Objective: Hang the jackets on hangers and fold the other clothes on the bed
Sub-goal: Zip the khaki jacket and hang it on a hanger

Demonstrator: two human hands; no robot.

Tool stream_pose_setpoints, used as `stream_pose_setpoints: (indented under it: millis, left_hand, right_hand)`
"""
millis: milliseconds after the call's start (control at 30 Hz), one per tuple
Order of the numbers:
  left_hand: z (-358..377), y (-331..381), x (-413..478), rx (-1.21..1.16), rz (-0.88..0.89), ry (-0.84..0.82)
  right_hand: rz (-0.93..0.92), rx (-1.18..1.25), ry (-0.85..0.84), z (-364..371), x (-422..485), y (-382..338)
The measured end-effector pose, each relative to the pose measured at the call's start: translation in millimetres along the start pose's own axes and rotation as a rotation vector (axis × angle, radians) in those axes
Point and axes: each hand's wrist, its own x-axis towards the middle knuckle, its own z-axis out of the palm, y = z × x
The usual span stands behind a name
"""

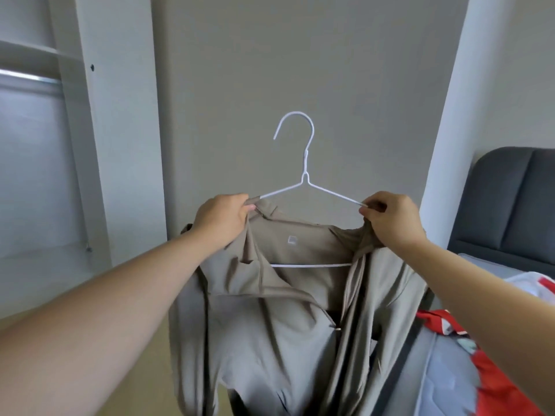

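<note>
Up at chest height, both hands hold a thin white wire hanger [306, 163] with a light beige jacket [270, 325] partly draped on it, in front of a plain grey wall [300, 55]. The left hand [222, 220] has its fingers [247, 205] curled tight round the jacket's shoulder fabric, right where the hanger's sloping arm disappears into the cloth. The right hand [390, 220] pinches the far end of the other sloping arm between thumb and forefinger, and its lower fingers bunch the jacket's other shoulder just beneath that pinch. Between the two sets of fingers the hook stands upright and free, touching nothing. Below the knuckles the collar sags open, showing a small white label and the hanger's bottom bar; the rest of the jacket hangs loose. Beyond the right wrist lies a bed with a dark grey padded headboard [510, 199], and a red and white garment [495, 385] rests on its mattress. Beyond the left forearm stands a white wardrobe frame [99, 115].
</note>
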Motion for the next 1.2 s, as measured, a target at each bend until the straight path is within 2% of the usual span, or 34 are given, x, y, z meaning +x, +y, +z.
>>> stream_pose_setpoints:
  millis: [100, 167, 267, 333, 400, 500, 567, 633, 733, 767, 800, 867, 900, 933, 1033, 1067, 1100, 1167, 1200]
  left_hand:
    - [1.6, -2.1, -1.9, -0.043, -0.075, 0.082]
    - [2.6, -6.0, -2.2, -0.061, -0.106, 0.109]
    - [3.6, -7.7, -4.4, -0.068, -0.12, 0.137]
    - [4.3, -7.2, -5.2, -0.073, -0.114, 0.144]
    - [4.1, -5.7, -6.4, -0.084, -0.112, 0.144]
    - [2.8, -0.4, -7.4, -0.117, -0.107, 0.137]
    - [2.2, 3.7, -7.2, -0.142, -0.09, 0.123]
    - [4.1, 7.6, -6.5, -0.137, -0.07, 0.082]
    - [10.8, 12.2, -5.0, -0.099, -0.054, 0.022]
    - [11.2, 11.8, -3.9, -0.099, -0.066, 0.033]
    - [10.2, 10.0, -2.4, -0.108, -0.092, 0.059]
    - [5.7, 4.5, 1.6, -0.139, -0.157, 0.137]
    - [3.3, 2.5, 3.6, -0.147, -0.171, 0.175]
    - [1.2, 1.6, 5.7, -0.156, -0.168, 0.204]
    - [-1.7, 6.2, 10.2, -0.207, -0.1, 0.253]
    - [-1.4, 9.4, 11.2, -0.219, -0.074, 0.254]
    - [-0.6, 12.5, 12.3, -0.223, -0.058, 0.251]
    - [1.4, 16.9, 15.3, -0.228, -0.05, 0.235]
    - [2.1, 18.0, 16.8, -0.242, -0.052, 0.223]
  right_hand:
    - [-0.016, -0.435, 0.028, -7.6, 9.0, 12.2]
    - [0.09, -0.572, -0.052, -11.0, 11.6, 19.6]
    - [0.239, -0.425, -0.218, -5.0, 14.0, 24.8]
    - [0.27, -0.287, -0.204, 0.6, 16.2, 18.2]
    - [0.274, -0.307, -0.176, 5.4, 18.7, 9.2]
    - [0.247, -0.397, -0.221, 10.5, 20.9, 2.3]
    - [0.247, -0.368, -0.218, 11.2, 22.4, -4.7]
    - [0.152, -0.244, -0.141, 14.4, 25.3, -20.9]
    - [-0.174, 0.015, 0.086, 20.6, 14.5, -61.6]
    - [-0.226, 0.064, 0.105, 20.4, 8.3, -70.8]
    - [-0.24, 0.053, 0.057, 19.4, 3.7, -75.1]
    - [-0.145, -0.196, -0.271, 16.7, -0.9, -66.6]
    - [-0.093, -0.284, -0.384, 13.1, -1.7, -57.7]
    - [-0.098, -0.291, -0.365, 7.0, -2.0, -52.6]
    - [-0.357, -0.064, 0.178, -4.7, 4.7, -44.2]
    - [-0.395, -0.045, 0.231, -7.2, 10.7, -45.0]
    - [-0.385, -0.081, 0.158, -8.5, 19.1, -43.1]
    - [-0.259, -0.234, -0.173, -6.8, 31.2, -36.3]
    - [-0.192, -0.29, -0.283, -5.3, 34.8, -31.0]
